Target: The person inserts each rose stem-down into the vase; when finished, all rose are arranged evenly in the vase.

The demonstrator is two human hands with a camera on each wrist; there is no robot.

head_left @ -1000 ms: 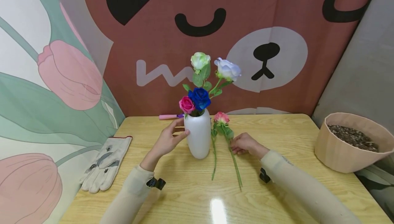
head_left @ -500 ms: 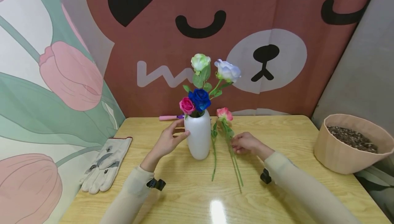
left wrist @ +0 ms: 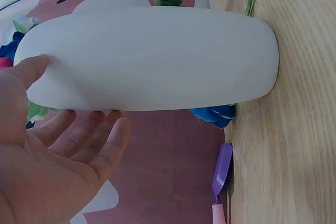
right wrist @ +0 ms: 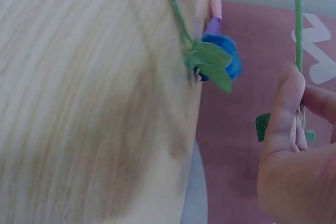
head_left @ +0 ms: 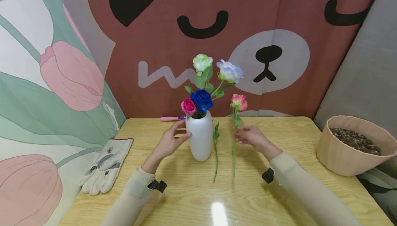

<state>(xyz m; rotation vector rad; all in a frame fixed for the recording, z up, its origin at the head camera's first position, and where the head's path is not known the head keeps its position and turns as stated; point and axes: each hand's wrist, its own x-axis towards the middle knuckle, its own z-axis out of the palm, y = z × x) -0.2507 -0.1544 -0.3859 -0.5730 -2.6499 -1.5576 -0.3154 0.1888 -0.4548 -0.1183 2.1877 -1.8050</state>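
Note:
A white vase (head_left: 200, 141) stands upright on the table, holding a pink-red rose (head_left: 189, 106), a dark blue rose (head_left: 202, 100), a pale green rose (head_left: 202, 62) and a pale lilac rose (head_left: 230, 71). My left hand (head_left: 174, 139) steadies the vase by its upper left side, thumb in front and fingers curved behind. Right of the vase, my right hand (head_left: 252, 137) pinches the green stem of a coral-pink rose (head_left: 239, 102), held upright. Between them lies a stem (head_left: 215, 160) with leaves; the right wrist view shows its blue rose head (right wrist: 226, 59), hidden behind the vase from above.
A pair of white work gloves (head_left: 108, 165) lies at the table's left edge. Behind the vase is a small trowel (head_left: 170, 118) with a pink handle and purple blade. A beige pot of soil (head_left: 338, 157) stands at the right. A patterned curtain (head_left: 149, 101) hangs behind the table.
My right hand has lifted the coral-pink rose from the table and tipped it upright, moving slightly up and right. My left hand has stayed on the vase.

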